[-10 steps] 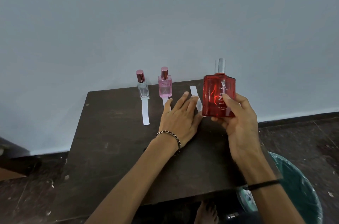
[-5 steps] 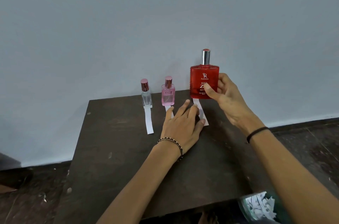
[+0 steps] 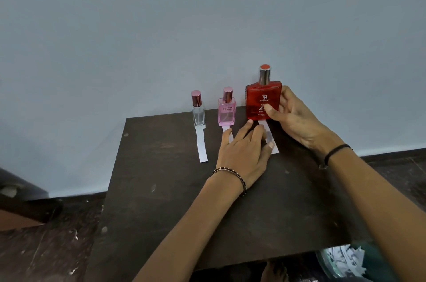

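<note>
My right hand (image 3: 292, 120) grips a red perfume bottle (image 3: 259, 103) with a silver cap, upright at the far edge of the dark table (image 3: 173, 201). Its base is at the far end of a white paper strip (image 3: 269, 138). My left hand (image 3: 244, 154) lies flat on the table with straight fingers resting on that strip. To the left stand a pink bottle (image 3: 227, 111) and a small clear bottle (image 3: 198, 112), each on the end of its own paper strip (image 3: 201, 145).
A grey wall (image 3: 207, 28) rises right behind the bottles. A green bin (image 3: 345, 261) with several paper scraps sits on the floor at the table's near right corner. Dark floor surrounds the table, with a brown object at the far left.
My right hand has carried the red bottle from near me out to the back of the table, onto the end of the strip. My left hand stayed flat on the strip.
</note>
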Tool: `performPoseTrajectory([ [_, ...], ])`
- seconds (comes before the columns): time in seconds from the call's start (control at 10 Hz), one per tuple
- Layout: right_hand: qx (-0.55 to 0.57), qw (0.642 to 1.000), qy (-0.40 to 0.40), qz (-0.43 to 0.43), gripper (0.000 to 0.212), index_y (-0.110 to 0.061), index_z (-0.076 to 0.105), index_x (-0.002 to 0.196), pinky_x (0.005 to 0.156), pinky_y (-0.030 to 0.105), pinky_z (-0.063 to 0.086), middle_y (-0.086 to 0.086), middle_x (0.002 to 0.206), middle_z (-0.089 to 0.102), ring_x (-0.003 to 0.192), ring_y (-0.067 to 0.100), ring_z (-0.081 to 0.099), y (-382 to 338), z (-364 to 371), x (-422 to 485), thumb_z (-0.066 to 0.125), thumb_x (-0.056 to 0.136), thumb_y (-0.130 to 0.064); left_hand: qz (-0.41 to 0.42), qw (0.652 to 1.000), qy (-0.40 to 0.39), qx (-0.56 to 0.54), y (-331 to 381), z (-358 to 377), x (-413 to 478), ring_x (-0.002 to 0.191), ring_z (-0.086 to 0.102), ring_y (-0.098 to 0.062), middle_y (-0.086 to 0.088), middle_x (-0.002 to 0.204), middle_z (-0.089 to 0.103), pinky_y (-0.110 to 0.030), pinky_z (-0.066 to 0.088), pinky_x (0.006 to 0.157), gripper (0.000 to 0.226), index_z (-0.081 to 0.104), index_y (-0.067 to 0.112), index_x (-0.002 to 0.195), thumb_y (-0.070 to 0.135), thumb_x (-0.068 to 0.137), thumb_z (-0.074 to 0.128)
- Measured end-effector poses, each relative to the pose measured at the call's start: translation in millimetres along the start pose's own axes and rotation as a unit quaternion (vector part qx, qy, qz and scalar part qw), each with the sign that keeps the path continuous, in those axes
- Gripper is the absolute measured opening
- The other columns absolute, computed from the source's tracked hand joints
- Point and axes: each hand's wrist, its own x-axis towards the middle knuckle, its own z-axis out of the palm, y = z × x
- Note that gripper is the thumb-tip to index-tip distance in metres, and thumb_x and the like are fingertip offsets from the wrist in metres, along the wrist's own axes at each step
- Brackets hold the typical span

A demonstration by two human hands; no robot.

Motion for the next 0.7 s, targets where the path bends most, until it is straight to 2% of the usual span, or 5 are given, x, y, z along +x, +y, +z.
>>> performPoseTrajectory([
  [0.2, 0.0, 1.0, -0.015, 0.01, 0.065, -0.014, 0.04, 0.142, 0.114, 0.039, 0.041, 0.005, 0.142, 0.056, 0.134, 0.015, 0.053, 3, -5, 4, 0.07, 0.085, -0.018, -0.002, 1.0, 0.001, -0.011, -1, 2, 1, 0.15, 0.02, -0.011, 0.002, 0.151, 0.045, -0.051, 0.012, 0.119, 0.03, 0.047, 0.023, 0.124, 0.041, 0.104, 0.033],
  [0.4, -0.019, 0.999, -0.022, 0.014, 0.059, -0.013, 0.039, 0.145, 0.113, 0.034, 0.042, 0.004, 0.143, 0.056, 0.134, 0.014, 0.053, 5, -12, 6, 0.064, 0.093, -0.001, -0.002, 1.0, 0.0, -0.02, -1, 3, 2, 0.15, 0.021, -0.012, 0.002, 0.15, 0.045, -0.052, 0.011, 0.119, 0.027, 0.048, 0.023, 0.12, 0.041, 0.104, 0.034],
  [0.5, -0.042, 0.999, -0.021, 0.018, 0.063, -0.015, 0.038, 0.146, 0.113, 0.031, 0.041, 0.002, 0.144, 0.055, 0.134, 0.012, 0.051, 7, -12, 5, 0.065, 0.092, 0.0, -0.006, 1.0, 0.0, -0.022, -1, 4, 3, 0.149, 0.022, -0.011, 0.004, 0.148, 0.047, -0.053, 0.012, 0.119, 0.025, 0.047, 0.024, 0.118, 0.041, 0.104, 0.036],
  [0.6, -0.058, 0.998, -0.012, 0.027, 0.062, -0.018, 0.04, 0.143, 0.116, 0.032, 0.037, 0.001, 0.145, 0.052, 0.136, 0.012, 0.048, 1, -11, -1, 0.066, 0.091, 0.003, -0.012, 0.999, 0.001, -0.037, 1, 3, 3, 0.148, 0.026, -0.012, 0.005, 0.144, 0.05, -0.053, 0.013, 0.118, 0.023, 0.047, 0.024, 0.117, 0.04, 0.103, 0.038],
  [0.7, -0.074, 0.996, 0.042, 0.027, 0.065, -0.015, 0.039, 0.144, 0.119, 0.032, 0.032, 0.001, 0.146, 0.05, 0.138, 0.012, 0.044, 7, -7, -10, 0.065, 0.09, 0.008, -0.022, 0.997, 0.036, -0.065, 2, 3, 1, 0.145, 0.033, -0.013, 0.003, 0.139, 0.055, -0.05, 0.017, 0.118, 0.022, 0.048, 0.022, 0.116, 0.038, 0.103, 0.041],
])
